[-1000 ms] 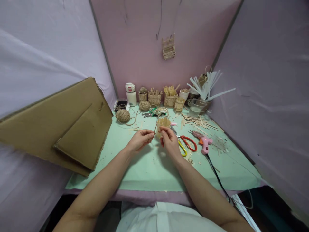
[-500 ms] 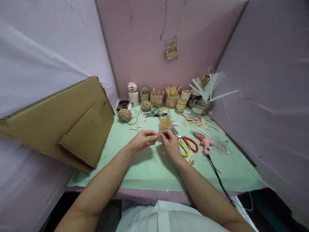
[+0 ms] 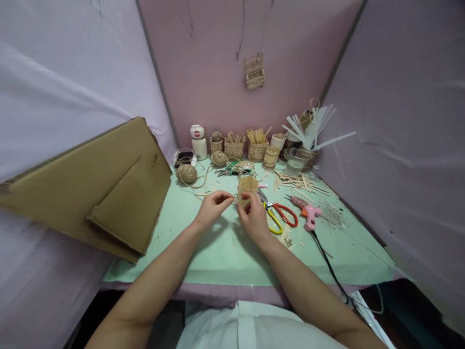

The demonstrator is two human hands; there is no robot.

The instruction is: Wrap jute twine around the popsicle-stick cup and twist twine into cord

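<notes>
The desk [image 3: 225, 261] runs in mint-green cloth from my forearms to its front edge. On the left my room ends at the slanting brown cardboard [image 3: 119, 194]; on the right, red-and-yellow-handled scissors [image 3: 285, 215] lie just beside my right hand [image 3: 253, 213], with a pink glue gun [image 3: 310, 216] farther out, its black cord crossing the edge.

A pale, slatted wooden cup [image 3: 248, 185] stands upright just beyond both hands, roughly cylindrical, with an uneven rim. My hands are slightly apart: thumb and forefinger of my left hand [image 3: 215, 208] pinch a thin strand [image 3: 235, 197] by the cup's near left side. Fuzzy jute balls [image 3: 186, 173] and flat wood slivers [image 3: 300, 182] lie farther back.

My right fingers cover the cup's lower front; I can't tell whether they grip it or the strand, whose length is hard to make out.
</notes>
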